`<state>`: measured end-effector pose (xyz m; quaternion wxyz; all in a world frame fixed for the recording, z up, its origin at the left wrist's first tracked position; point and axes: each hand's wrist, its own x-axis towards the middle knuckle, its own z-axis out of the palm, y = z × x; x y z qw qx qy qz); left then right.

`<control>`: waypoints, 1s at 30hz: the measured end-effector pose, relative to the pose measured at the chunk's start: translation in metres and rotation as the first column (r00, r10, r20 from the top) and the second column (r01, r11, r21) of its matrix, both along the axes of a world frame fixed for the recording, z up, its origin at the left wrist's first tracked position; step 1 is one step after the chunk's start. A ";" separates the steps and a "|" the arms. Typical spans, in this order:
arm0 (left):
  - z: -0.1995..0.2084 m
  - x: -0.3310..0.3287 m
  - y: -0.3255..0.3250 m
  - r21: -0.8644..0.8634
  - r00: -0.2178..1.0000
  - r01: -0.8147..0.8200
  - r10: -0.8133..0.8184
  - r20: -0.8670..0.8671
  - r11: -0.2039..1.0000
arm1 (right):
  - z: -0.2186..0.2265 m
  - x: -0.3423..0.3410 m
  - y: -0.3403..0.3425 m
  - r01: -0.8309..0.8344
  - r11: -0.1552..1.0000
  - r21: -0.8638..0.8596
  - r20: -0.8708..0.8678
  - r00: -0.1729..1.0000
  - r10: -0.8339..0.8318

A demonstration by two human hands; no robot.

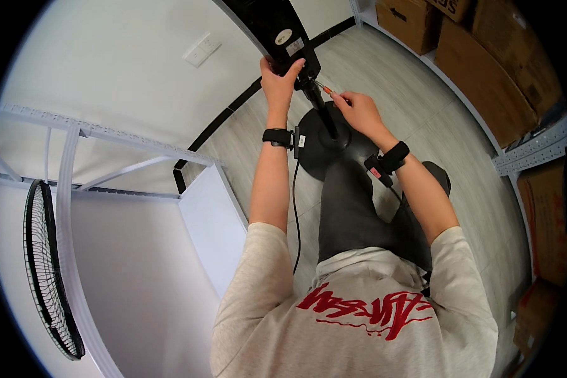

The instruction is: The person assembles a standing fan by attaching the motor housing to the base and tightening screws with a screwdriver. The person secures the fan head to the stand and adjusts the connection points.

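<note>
Two grips | left fingers (295, 68): black housing (272, 25), top cropped | right fingers (341, 99): screwdriver (327, 90), tip unclear

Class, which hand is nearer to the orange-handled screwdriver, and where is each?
Right: the right hand grips the orange-handled screwdriver; the left hand is left of it, holding the black housing.

Right fingers (340, 99) around orange-handled tool (327, 91), left fingers (294, 68) on black housing (272, 22).

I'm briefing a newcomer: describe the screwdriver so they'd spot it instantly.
Find the round black base on the floor and follow its pole up. Near the top, the right hand holds the screwdriver; its orange handle stands out against the black pole.
</note>
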<state>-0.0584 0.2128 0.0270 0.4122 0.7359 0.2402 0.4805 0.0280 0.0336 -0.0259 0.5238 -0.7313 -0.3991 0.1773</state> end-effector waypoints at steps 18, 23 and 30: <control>0.047 0.022 0.002 0.089 0.979 0.062 -0.078 0.186 0.994 | -0.027 0.036 -0.073 0.101 0.993 -0.052 0.001 0.995 -0.101; 0.046 0.028 -0.020 0.161 0.973 -0.148 0.114 0.203 0.976 | -0.033 0.044 -0.082 0.181 0.981 -0.075 -0.030 0.982 -0.184; 0.045 0.023 -0.016 0.126 0.975 -0.091 0.063 0.213 0.988 | -0.032 0.036 -0.077 0.103 0.993 -0.051 -0.043 0.993 -0.106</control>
